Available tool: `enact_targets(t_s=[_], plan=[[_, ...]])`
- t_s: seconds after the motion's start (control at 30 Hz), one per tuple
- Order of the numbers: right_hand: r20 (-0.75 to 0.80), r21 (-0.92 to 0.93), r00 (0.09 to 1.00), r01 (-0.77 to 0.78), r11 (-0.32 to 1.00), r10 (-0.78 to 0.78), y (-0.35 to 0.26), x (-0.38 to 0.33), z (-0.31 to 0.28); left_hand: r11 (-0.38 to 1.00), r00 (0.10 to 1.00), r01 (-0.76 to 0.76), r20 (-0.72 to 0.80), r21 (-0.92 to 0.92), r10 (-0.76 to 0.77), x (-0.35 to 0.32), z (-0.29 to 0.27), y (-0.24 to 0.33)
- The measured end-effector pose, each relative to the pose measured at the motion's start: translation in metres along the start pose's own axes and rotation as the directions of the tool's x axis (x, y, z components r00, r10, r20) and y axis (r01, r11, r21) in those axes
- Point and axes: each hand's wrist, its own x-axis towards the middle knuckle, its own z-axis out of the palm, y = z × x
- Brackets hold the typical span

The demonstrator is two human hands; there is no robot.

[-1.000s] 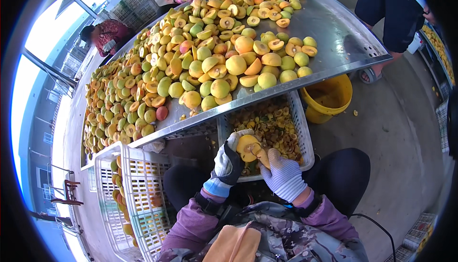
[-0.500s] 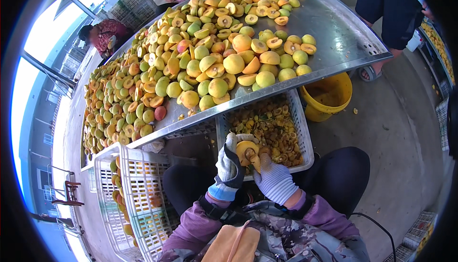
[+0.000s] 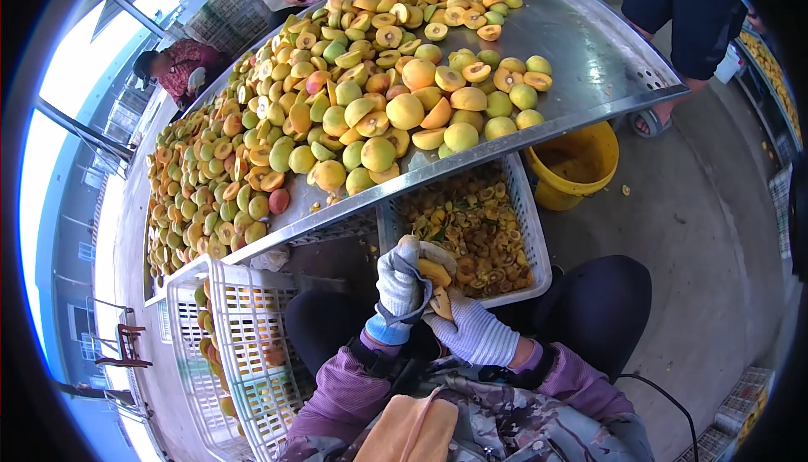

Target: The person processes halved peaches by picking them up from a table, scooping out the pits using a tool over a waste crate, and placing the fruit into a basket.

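cut fruit (image 3: 434, 272) below the table's (image 3: 593, 62) near edge
left hand (image 3: 397, 284) grips it; right hand (image 3: 475, 332) pinches a tan piece (image 3: 440, 303)

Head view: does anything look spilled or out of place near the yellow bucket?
Yes: a small yellowish scrap lies by itself on the concrete floor, just right of the yellow bucket. It was probably dropped, since many fruit scraps are gathered inside the white plastic crate.

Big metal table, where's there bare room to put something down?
On the table, bare metal shows at the right, between the fruit pile and the right corner with little holes. The left and middle are crowded with fruit.
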Motion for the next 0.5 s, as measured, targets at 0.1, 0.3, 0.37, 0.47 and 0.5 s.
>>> enact_targets(t_s=[0.1,0.3,0.37,0.47,0.5], plan=[[0.121,0.258,0.984,-0.159,0.953,0.131,-0.021,0.004,-0.015,1.000,0.999,-0.002,-0.049,-0.014,0.002,-0.002,0.007,0.001],[0.320,0.458,0.913,-0.385,0.802,0.255,-0.019,0.007,-0.028,0.978,0.975,0.208,-0.083,0.029,-0.205,0.007,0.017,0.015],[0.475,0.484,0.809,-0.569,0.665,0.347,-0.024,0.006,-0.030,0.984,0.984,0.177,-0.034,-0.011,-0.178,0.008,0.015,0.010],[0.468,0.545,0.805,-0.587,0.598,0.364,-0.024,0.000,-0.027,0.983,0.983,0.183,0.037,-0.012,-0.182,0.013,0.016,0.013],[0.425,0.513,0.836,-0.538,0.669,0.347,-0.020,0.000,-0.024,0.941,0.949,0.294,0.069,0.165,-0.308,0.014,0.015,0.020]])
